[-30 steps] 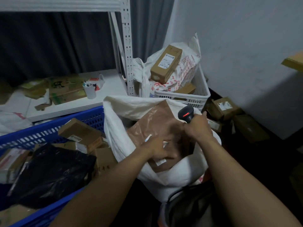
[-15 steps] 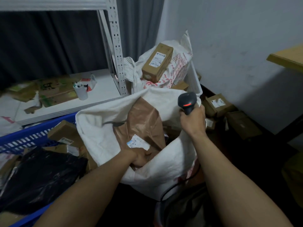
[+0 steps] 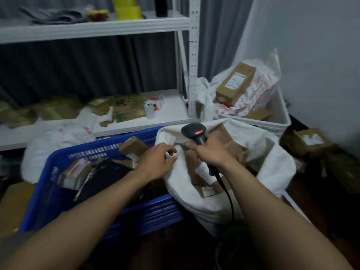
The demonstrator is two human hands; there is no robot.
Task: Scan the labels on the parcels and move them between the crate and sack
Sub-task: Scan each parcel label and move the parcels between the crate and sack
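– Left hand [image 3: 155, 160] and right hand [image 3: 210, 154]: what is held by each, and why?
– The rim of the white sack [image 3: 194, 203] is gripped by the curled fingers of the left hand, presumably so that the mouth is kept open. The scanner [image 3: 194, 131] is clasped by its handle in the right hand. Its red-lit head is raised just above the rim, where it can be aimed at a label.
– Where are the parcels located?
– Brown parcels [image 3: 231, 145] are seen inside the sack. Further boxes [image 3: 133, 147] and a black bag [image 3: 109, 176] are piled in the blue crate [image 3: 152, 213], which is set against the sack's left side.
– What is changed from half a second before?
– The brown paper parcel, then held up inside the sack by the left hand, is released, and that hand is withdrawn to the rim. No parcel is now carried.
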